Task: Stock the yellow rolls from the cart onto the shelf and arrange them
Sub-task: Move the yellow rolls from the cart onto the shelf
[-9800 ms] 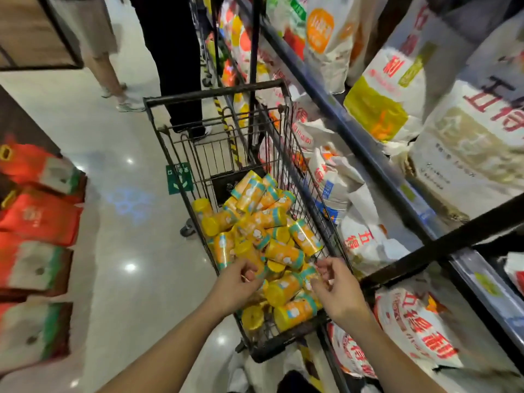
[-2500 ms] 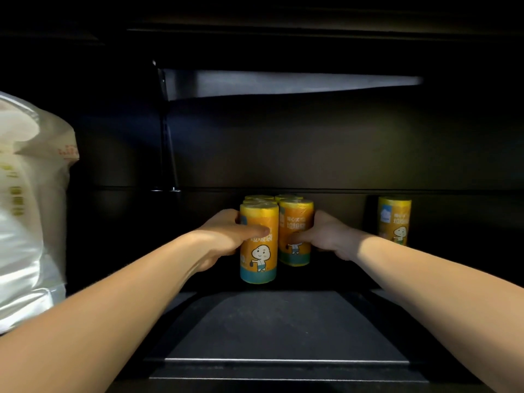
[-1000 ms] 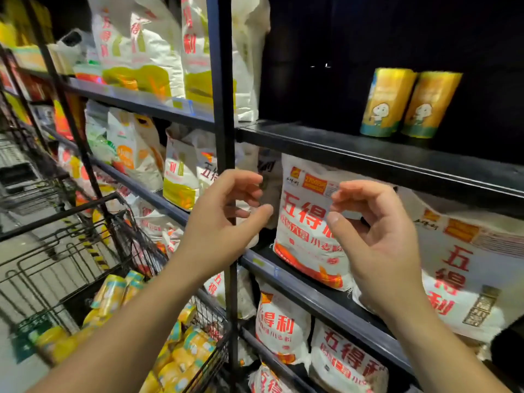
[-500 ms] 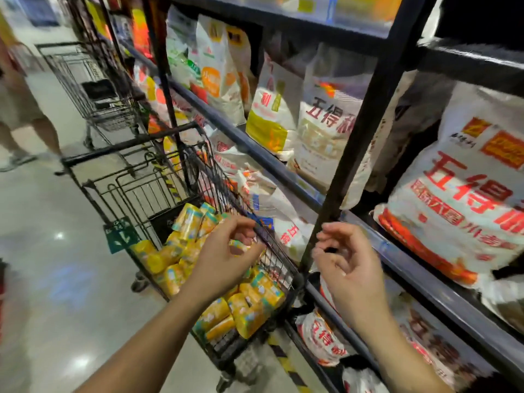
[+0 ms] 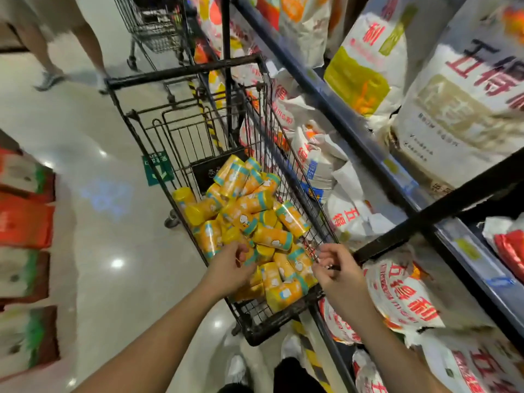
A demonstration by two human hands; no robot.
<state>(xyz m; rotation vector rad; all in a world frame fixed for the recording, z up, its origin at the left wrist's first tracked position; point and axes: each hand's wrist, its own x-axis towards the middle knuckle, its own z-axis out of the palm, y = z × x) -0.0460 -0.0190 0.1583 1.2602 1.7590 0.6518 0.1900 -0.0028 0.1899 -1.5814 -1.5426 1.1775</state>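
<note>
Both hands sit over the near end of the black wire shopping cart (image 5: 181, 75); left hand (image 5: 231, 269) loosely curled just above the pile; right hand (image 5: 336, 269) loosely curled over the cart's right rim; neither grips anything I can see, some blur. Yellow cylindrical wrapped rolls with teal bands (image 5: 255, 211) lie heaped in the cart's basket, none upright. Dark metal shelf rack (image 5: 354, 123) right of the cart carries only white printed sacks (image 5: 453, 109); no rolls on it in view. Judgement: bulk of the stocking is left; next step is a grab from the heap; arranging can't be assessed here.
</note>
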